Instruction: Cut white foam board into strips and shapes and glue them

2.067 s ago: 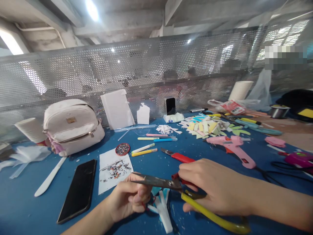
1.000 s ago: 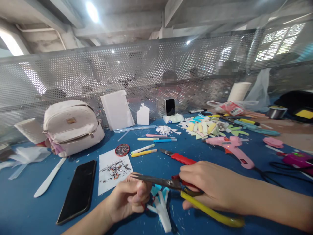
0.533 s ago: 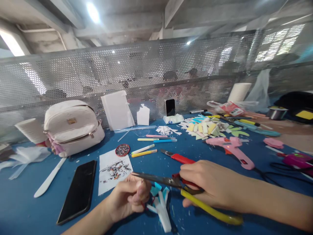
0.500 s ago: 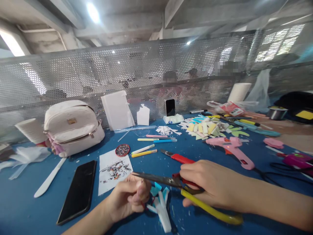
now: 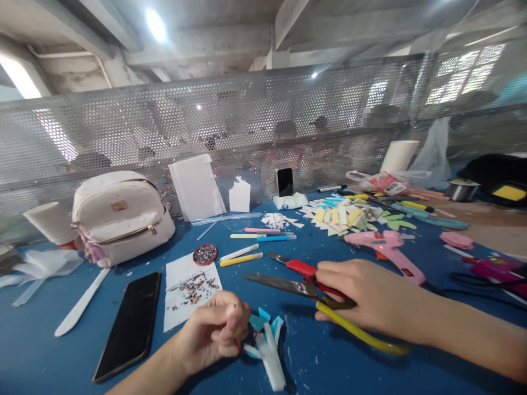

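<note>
My left hand [image 5: 214,332] is curled in a pinch low over the blue table [image 5: 49,356]; what its fingertips hold is too small to make out, perhaps a thin red thread. Just right of it lies a little foam piece [image 5: 265,345] of white and light-blue strips. My right hand [image 5: 362,296] grips scissors [image 5: 288,285] with a red and a yellow handle; the dark blades point left, lifted clear of my left hand.
A black phone [image 5: 127,326] and a white sheet with glitter [image 5: 189,288] lie left. A red utility knife [image 5: 294,264], coloured pens [image 5: 242,252], a pink glue gun [image 5: 387,247], cut foam scraps [image 5: 341,214] and a white backpack [image 5: 119,214] stand further back, before a perforated metal screen.
The scissors have drawn back to the right and up, away from my left hand, which they nearly touched before. My left hand stays pinched in place.
</note>
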Demonstrator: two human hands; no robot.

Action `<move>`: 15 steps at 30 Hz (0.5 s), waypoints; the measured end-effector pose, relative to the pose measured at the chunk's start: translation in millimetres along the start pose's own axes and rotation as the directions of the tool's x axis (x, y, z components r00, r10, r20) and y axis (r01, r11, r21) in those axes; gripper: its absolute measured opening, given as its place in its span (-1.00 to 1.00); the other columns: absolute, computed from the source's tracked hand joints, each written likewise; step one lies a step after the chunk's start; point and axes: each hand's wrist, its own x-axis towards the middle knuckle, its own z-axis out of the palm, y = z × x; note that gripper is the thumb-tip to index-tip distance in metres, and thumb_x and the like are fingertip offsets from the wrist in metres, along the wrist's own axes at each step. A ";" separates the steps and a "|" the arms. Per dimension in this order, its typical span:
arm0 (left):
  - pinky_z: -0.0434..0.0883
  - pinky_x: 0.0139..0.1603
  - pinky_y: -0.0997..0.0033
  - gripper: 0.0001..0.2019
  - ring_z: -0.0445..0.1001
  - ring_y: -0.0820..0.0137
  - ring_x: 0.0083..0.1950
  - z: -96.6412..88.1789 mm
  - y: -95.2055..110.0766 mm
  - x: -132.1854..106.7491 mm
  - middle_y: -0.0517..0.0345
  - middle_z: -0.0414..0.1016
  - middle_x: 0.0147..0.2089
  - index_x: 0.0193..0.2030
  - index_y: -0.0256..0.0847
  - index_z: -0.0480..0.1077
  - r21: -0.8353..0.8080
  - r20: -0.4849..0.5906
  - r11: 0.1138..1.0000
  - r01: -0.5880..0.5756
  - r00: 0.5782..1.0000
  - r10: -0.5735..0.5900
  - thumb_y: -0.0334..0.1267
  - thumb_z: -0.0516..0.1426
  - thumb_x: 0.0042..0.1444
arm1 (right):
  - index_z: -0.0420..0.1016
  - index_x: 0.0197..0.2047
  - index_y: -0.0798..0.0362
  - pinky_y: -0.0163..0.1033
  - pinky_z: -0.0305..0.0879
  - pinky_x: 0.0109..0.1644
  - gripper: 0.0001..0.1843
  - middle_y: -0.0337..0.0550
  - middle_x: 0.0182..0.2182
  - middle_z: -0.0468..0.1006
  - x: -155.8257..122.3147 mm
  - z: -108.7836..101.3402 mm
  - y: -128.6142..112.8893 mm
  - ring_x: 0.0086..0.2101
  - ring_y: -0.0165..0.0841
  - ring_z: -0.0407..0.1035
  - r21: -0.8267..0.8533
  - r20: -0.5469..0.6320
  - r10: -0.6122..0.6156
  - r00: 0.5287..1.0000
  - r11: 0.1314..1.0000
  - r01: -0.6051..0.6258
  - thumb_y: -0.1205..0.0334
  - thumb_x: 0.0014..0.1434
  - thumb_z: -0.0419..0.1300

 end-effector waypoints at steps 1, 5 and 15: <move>-0.11 -0.66 0.68 -0.72 -0.13 0.67 -0.64 0.0 0.1 0.0 0.32 0.09 -0.58 -0.51 -0.32 0.36 0.001 0.000 1.000 -0.002 1.000 0.002 -0.28 0.28 0.14 | 0.33 -0.46 0.04 -0.26 -0.02 -0.49 -0.55 -0.22 -0.50 0.43 -1.0 0.5 2.2 -0.55 -0.35 0.33 -0.021 -0.010 0.006 1.000 1.000 -0.007 -0.12 0.29 0.18; -0.11 -0.66 0.68 -0.74 -0.13 0.68 -0.64 -0.8 0.5 0.4 0.32 0.09 -0.57 -0.50 -0.33 0.38 -0.001 -0.002 1.000 -0.009 1.000 0.009 -0.30 0.27 0.16 | 0.37 -0.43 0.04 -0.24 -0.01 -0.50 -0.65 -0.16 -0.47 0.47 -5.6 5.5 14.0 -0.54 -0.31 0.36 -0.169 -0.048 -0.001 0.999 0.986 -0.007 -0.01 0.29 0.17; -0.05 -0.66 0.71 -0.78 -0.14 0.68 -0.63 1.5 7.8 1.1 0.33 0.12 -0.55 -0.46 -0.33 0.42 -0.019 -0.031 0.998 -0.067 0.997 0.067 -0.29 0.31 0.13 | 0.35 -0.33 0.04 -0.21 0.03 -0.49 -0.82 -0.10 -0.38 0.51 -13.3 10.9 38.2 -0.49 -0.25 0.42 -0.488 -0.158 -0.141 0.977 0.871 0.047 0.14 0.26 0.11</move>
